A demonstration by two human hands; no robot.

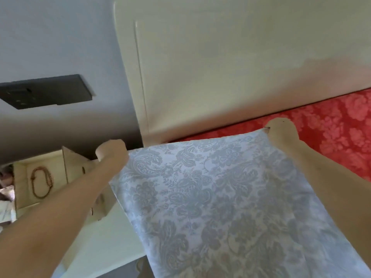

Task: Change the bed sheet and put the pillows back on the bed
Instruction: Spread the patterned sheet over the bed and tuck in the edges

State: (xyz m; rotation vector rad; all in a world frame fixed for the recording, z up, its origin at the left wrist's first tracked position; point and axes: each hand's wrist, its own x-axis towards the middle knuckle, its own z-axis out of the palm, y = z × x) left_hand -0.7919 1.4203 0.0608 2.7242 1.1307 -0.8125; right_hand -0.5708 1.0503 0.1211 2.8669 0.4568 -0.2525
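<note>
A pale blue sheet [210, 197] with a grey floral pattern is stretched between my two hands in the middle of the view. My left hand [112, 152] grips its far left corner. My right hand [282, 130] pinches the far right corner. The sheet's far edge runs taut between them, just short of the cream headboard [220, 67]. Under and beyond the sheet lies a red bed surface [341, 127] with a pink flower pattern. No pillows are in view.
A cream bedside unit [80, 169] with an open compartment stands at the left, a brown beaded loop [40, 183] lying inside it. On the grey wall above sits a black socket plate [46, 91]. A white ledge [112, 237] runs beside the bed.
</note>
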